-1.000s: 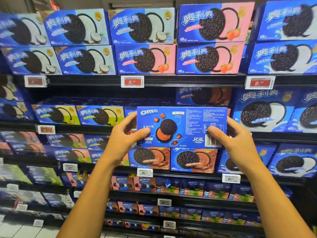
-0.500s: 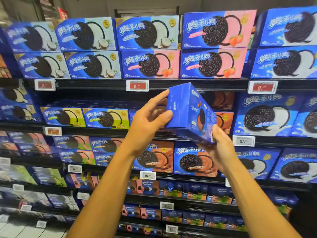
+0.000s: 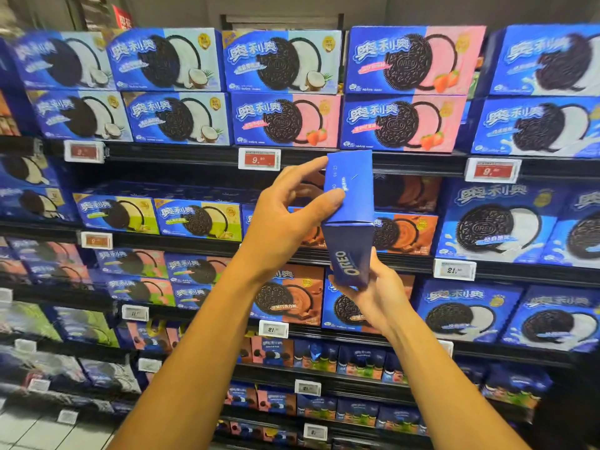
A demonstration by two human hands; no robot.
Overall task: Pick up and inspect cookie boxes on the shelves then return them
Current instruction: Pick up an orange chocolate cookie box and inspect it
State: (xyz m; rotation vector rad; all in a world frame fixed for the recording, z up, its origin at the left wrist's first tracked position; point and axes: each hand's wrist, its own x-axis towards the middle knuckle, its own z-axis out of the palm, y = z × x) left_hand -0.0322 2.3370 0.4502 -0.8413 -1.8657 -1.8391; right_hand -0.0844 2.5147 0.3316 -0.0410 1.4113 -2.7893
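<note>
The Oreo box (image 3: 349,219) has turned from back panel to narrow end and side — inspection is mid-way. The left hand (image 3: 289,219) pinches its upper end, the right hand (image 3: 376,293) cradles the bottom — held before the chocolate-flavour shelf (image 3: 406,259).

Both arms raised; L hand (image 3: 285,219) grips above, R hand (image 3: 376,295) grips below, fingers curled
</note>
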